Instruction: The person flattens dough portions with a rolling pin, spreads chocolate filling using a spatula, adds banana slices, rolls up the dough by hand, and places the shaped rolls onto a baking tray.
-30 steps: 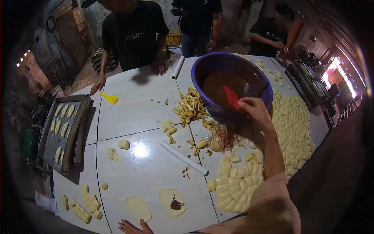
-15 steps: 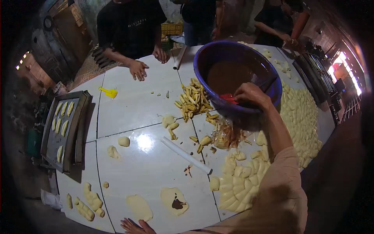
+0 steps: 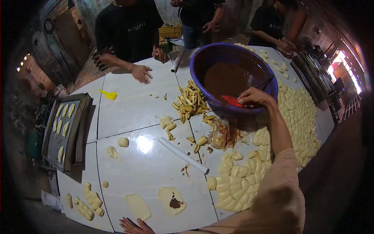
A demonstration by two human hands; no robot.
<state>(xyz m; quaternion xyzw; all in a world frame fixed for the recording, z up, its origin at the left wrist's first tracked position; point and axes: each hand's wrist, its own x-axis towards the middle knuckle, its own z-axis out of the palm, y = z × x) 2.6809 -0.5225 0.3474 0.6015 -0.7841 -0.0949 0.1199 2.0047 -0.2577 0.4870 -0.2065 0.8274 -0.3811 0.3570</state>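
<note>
My right hand (image 3: 255, 97) is closed round a red plastic scoop (image 3: 231, 101) at the near rim of a big purple tub (image 3: 196, 73). Brown chocolate-coloured filling (image 3: 233, 79) lies inside the tub. Down at the near edge of the table, my left hand (image 3: 135, 226) rests with fingers spread, holding nothing. Just beyond it is a flattened oval of dough (image 3: 138, 206). Beside that lies another flattened dough piece (image 3: 171, 200) with a dark brown smear (image 3: 176, 202) on it.
A white rolling rod (image 3: 183, 155) lies mid-table. Banana pieces (image 3: 189, 102) and a plastic bag (image 3: 219, 134) sit before the tub; many dough pieces (image 3: 243, 183) cover the right. Trays (image 3: 64, 132) stand left, near a yellow scoop (image 3: 109, 94). Co-workers (image 3: 128, 35) stand across the table.
My right hand has lifted slightly, and the red scoop has come up from inside the tub to its rim. My left hand stays put. A co-worker's hand across the table has shifted slightly.
</note>
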